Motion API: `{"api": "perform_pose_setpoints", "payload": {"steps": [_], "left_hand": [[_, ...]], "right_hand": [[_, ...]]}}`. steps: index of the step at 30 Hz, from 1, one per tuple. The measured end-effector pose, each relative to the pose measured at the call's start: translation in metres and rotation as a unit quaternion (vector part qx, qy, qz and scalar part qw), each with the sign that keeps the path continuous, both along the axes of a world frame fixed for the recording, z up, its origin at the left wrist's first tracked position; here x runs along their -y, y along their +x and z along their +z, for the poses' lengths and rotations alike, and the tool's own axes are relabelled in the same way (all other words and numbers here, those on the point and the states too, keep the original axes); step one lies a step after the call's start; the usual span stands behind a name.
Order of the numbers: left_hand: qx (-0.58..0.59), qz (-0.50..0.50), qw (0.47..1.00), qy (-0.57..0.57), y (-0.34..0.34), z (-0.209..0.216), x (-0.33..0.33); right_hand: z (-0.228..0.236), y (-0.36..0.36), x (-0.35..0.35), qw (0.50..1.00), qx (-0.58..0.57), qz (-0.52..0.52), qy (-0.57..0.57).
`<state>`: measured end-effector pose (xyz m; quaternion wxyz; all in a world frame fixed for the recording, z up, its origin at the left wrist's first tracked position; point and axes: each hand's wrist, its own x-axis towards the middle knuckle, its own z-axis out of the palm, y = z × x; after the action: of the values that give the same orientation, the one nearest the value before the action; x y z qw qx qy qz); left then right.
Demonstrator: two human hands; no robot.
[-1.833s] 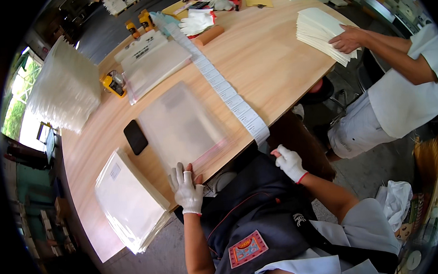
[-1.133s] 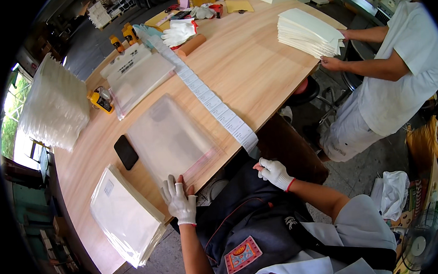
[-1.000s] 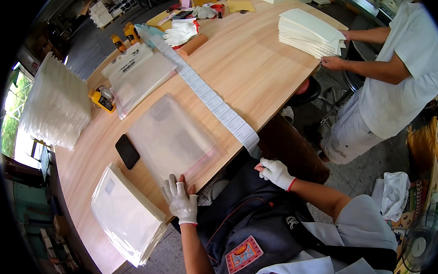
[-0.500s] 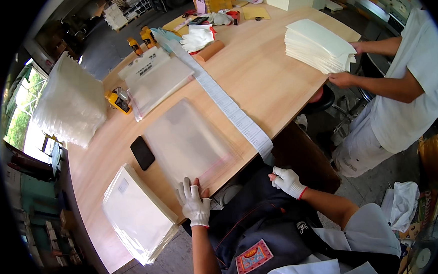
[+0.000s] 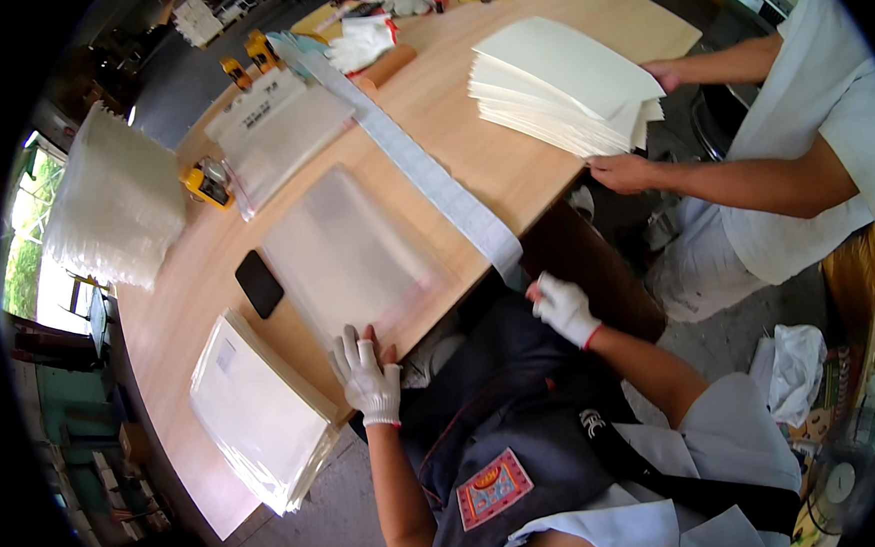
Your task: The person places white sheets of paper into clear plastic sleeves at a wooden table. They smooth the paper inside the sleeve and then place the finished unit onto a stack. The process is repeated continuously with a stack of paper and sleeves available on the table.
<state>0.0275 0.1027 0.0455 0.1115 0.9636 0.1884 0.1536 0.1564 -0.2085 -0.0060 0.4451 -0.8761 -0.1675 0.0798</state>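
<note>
My left hand (image 5: 369, 383) wears a white knitted glove with bare tips on some fingers. Its fingers are spread at the table's near edge, by the lower corner of a flat stack of clear plastic bags (image 5: 356, 248). Over the dark apron (image 5: 505, 400), my right hand (image 5: 565, 311), gloved alike, is curled closed with nothing visible in it. Left of the bags lies a black phone (image 5: 259, 283). A stack of white sheets in clear sleeves (image 5: 255, 405) sits at the near left. A long printed paper strip (image 5: 442, 188) crosses the table and hangs over its edge.
On the right, a co-worker's hands (image 5: 632, 173) hold a fanned stack of cream-white sheets (image 5: 556, 86) over the table (image 5: 416, 84). Further back are more plastic bags (image 5: 289, 142), yellow bottles (image 5: 207, 185), white gloves (image 5: 361, 43) and a bulky plastic bundle (image 5: 112, 198).
The co-worker has brought the sheet stack left and nearer to me. The view has shifted slightly. My hands keep nearly the same pose.
</note>
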Motion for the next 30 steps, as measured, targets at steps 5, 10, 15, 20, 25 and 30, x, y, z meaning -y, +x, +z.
{"api": "perform_pose_setpoints", "payload": {"steps": [5,10,15,20,25,30], "left_hand": [[0.006,-0.008,1.0,0.016,0.007,0.002,0.001],[0.023,-0.006,1.0,0.019,0.003,-0.001,-0.003],[0.03,-0.01,0.999,0.014,0.003,-0.001,-0.005],[0.034,-0.021,0.999,0.024,0.003,-0.001,-0.004],[0.03,-0.024,0.999,0.015,0.001,0.002,-0.005],[0.035,-0.022,0.999,0.017,0.0,0.004,-0.004]], "right_hand": [[-0.052,0.032,0.068,0.905,0.005,0.115,-0.409],[0.066,0.026,0.011,0.982,-0.175,-0.029,0.061],[0.152,0.051,-0.001,0.946,-0.109,-0.099,0.289],[0.181,0.13,0.028,0.956,-0.214,-0.148,0.137],[0.169,0.166,0.031,0.866,-0.396,-0.186,0.243],[0.159,0.175,0.026,0.861,-0.384,-0.187,0.278]]}}
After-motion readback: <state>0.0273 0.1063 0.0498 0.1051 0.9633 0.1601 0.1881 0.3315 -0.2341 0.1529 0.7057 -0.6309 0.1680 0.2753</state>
